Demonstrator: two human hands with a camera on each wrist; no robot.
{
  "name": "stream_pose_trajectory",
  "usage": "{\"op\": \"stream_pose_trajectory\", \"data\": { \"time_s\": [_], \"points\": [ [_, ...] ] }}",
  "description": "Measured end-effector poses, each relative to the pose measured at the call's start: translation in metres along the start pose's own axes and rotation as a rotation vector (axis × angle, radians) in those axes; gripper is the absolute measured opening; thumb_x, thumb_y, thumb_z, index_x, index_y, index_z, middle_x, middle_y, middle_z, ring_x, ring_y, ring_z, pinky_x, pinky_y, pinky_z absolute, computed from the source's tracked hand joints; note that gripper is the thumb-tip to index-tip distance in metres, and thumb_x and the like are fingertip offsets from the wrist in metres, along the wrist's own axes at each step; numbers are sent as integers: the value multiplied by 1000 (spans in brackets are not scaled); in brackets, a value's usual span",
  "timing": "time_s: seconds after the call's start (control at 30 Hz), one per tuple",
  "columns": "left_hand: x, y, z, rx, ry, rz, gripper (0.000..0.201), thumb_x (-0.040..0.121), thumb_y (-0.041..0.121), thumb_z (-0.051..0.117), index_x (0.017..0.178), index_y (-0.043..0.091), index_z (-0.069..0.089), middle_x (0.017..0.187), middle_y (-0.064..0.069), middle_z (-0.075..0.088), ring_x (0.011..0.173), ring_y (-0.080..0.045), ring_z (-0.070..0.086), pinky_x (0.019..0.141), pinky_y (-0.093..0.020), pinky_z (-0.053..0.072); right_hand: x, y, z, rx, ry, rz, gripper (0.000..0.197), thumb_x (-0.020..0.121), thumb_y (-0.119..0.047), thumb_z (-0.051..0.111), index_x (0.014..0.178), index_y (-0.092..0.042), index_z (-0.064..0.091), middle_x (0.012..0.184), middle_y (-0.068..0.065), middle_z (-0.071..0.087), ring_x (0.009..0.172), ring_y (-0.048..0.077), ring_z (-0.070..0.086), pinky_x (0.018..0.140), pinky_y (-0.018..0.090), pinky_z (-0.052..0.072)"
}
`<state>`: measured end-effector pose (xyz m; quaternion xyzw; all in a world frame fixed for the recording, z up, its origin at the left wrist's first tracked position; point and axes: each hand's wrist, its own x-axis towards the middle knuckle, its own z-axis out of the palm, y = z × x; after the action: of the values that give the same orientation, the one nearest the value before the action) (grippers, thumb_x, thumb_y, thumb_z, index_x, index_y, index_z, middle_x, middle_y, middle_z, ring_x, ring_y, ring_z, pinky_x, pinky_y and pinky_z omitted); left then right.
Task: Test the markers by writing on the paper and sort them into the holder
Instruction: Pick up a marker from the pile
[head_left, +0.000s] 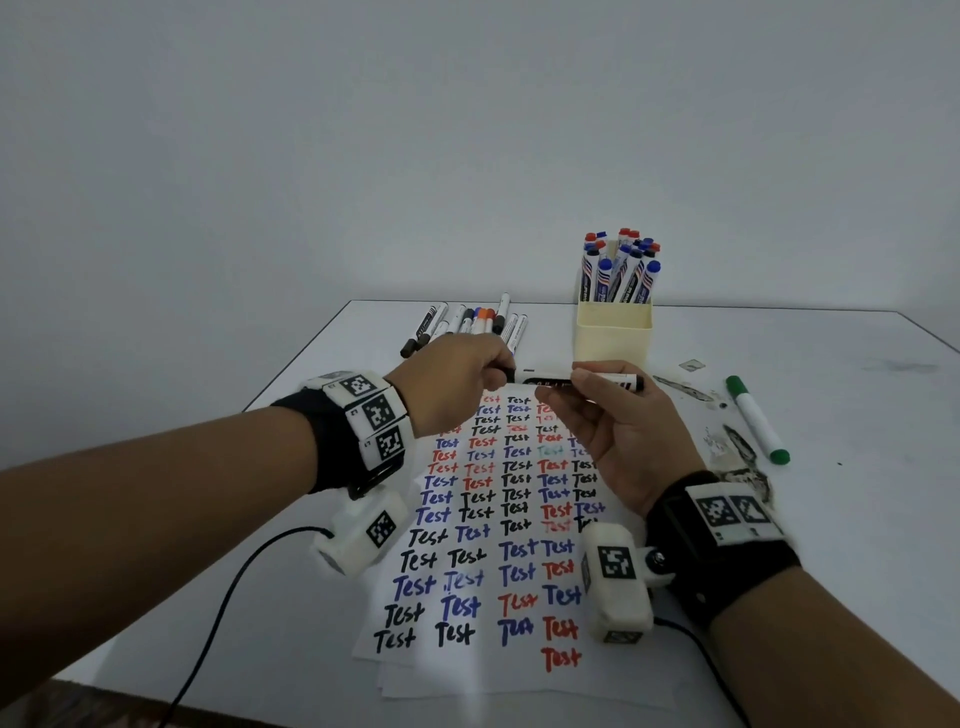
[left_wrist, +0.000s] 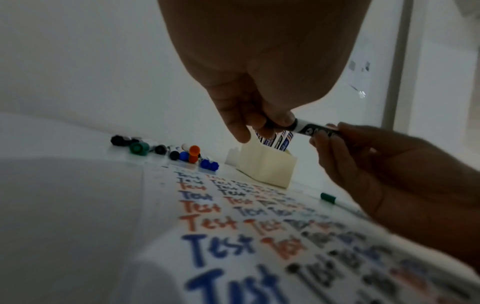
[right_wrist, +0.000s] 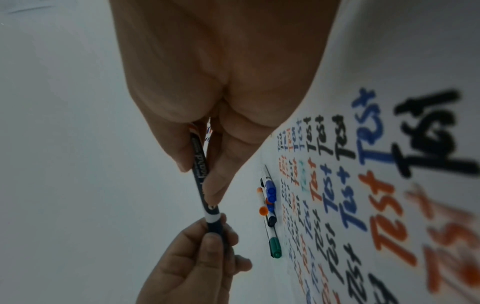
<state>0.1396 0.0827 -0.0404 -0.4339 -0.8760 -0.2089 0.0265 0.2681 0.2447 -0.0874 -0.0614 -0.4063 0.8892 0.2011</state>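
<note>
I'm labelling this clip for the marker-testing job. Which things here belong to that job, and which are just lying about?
Part of the job:
- black marker, held level by left hand and right hand
- paper covered in "Test"
- holder, markers standing in its back section
- loose markers lying behind the paper
- green marker to the right

Just lying about:
- black cable
- stains on the table

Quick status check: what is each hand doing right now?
Left hand: pinching the black cap end of the marker, held level above the paper.
Right hand: gripping the barrel of the same marker.
</note>
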Motion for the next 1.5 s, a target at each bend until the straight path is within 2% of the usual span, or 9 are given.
{"op": "stream_pose_trajectory", "data": {
  "time_s": [0.3,0.5,0.6,0.67,0.8,0.93,1.3,1.4,1.5],
  "points": [
    [-11,-11,-13,115,-207,63,19,102,34,54,118,27,60,106,13,63,96,-9,60,81,-24,48,0,11,2,-41,36,60,18,98,-1,62,114,5,60,107,34,71,96,42,74,73,31,64],
    [-23,-51,-4,182,-453,-66,119,74,81,55,160,21,-2,167,-1,7,152,-20,13,121,-41,16,-2,7,0,-39,104,0,28,96,4,62,121,-4,53,105,33,72,99,43,74,79,37,64],
    [-31,-72,14,411,-595,-164,142,45,108,16,157,28,-14,166,-6,-15,154,-30,-7,123,-51,5,0,8,-2,-49,149,5,33,97,3,63,126,-5,49,110,35,70,100,47,73,81,42,65],
    [-32,-79,17,473,-662,-186,140,42,108,4,155,29,-21,163,-6,-25,152,-30,-16,123,-52,-2,3,7,-6,-33,191,20,37,98,2,62,131,-5,48,109,33,71,98,45,74,76,40,65],
    [-30,-82,15,442,-668,-179,126,61,103,21,155,31,-22,162,-4,-28,151,-27,-19,122,-52,-5,5,0,-10,-18,283,-13,48,100,-2,61,141,-13,41,101,27,75,91,39,76,71,38,64],
    [-27,-80,16,461,-671,-199,127,56,102,22,155,32,-21,163,-2,-26,152,-26,-18,123,-51,-4,5,-10,1,-156,294,-109,46,101,-1,59,140,-18,42,110,27,70,91,34,77,84,43,63],
    [-26,-74,11,468,-708,-203,118,71,95,31,155,30,-22,163,-4,-27,152,-28,-18,123,-53,-2,72,-100,19,-1186,314,-581,46,100,-18,59,136,-44,49,113,5,68,91,18,74,86,34,61],
    [-26,-73,11,461,-711,-205,118,71,95,32,154,30,-22,163,-4,-28,152,-28,-18,123,-53,-2,93,-112,23,-1386,311,-600,47,102,-15,57,143,-36,49,115,1,63,87,11,67,69,12,51],
    [-27,-72,11,455,-710,-210,117,73,93,34,155,30,-21,163,-4,-27,152,-28,-18,123,-53,-2,107,-105,31,-1486,268,-542,51,102,-15,57,148,-29,43,107,3,63,88,19,64,77,29,57]
  ]
}}
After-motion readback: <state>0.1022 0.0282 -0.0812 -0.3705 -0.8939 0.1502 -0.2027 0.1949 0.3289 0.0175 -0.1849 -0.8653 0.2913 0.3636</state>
